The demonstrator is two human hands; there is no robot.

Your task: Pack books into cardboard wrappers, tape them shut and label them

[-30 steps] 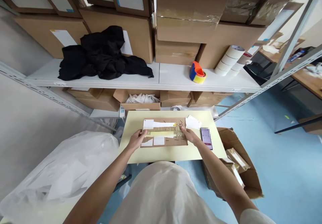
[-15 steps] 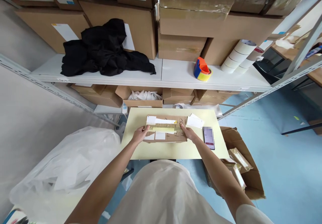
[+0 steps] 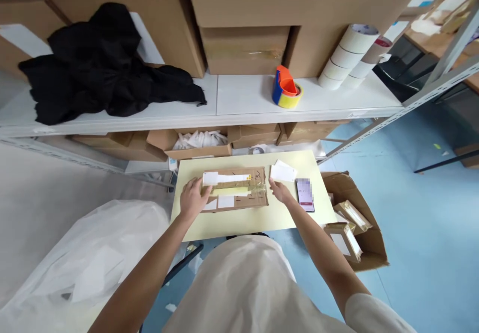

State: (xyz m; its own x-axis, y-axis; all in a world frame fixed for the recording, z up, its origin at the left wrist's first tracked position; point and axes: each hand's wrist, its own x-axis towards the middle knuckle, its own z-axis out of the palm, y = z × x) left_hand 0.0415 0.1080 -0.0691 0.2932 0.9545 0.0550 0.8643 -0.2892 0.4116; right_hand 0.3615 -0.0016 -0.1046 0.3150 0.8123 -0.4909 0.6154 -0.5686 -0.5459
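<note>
A taped cardboard box (image 3: 245, 201) with white paper labels, a strip of yellowish tape and black handwriting lies flat on a pale yellow table (image 3: 239, 226). My left hand (image 3: 193, 198) grips its left end, the thumb on top and the fingers over the edge. Just off the box's right end, my right hand (image 3: 280, 192) holds nothing, its fingers loosely parted and pointing towards the box. Beyond that hand lie white paper cards (image 3: 283, 171). A phone (image 3: 305, 196) with a lit screen rests to the right of the hand.
A shelf (image 3: 239, 106) behind the table bears black cloth (image 3: 112, 69), a tape dispenser (image 3: 287, 88), tape rolls (image 3: 348, 56) and big cartons. An open carton (image 3: 370, 213) with small boxes stands on the right floor. A white plastic bag (image 3: 101, 253) bulges at left.
My right hand has let go of the box's right end and sits slightly apart from it. My left hand has shifted its hold at the left end. The view has moved closer to the shelf.
</note>
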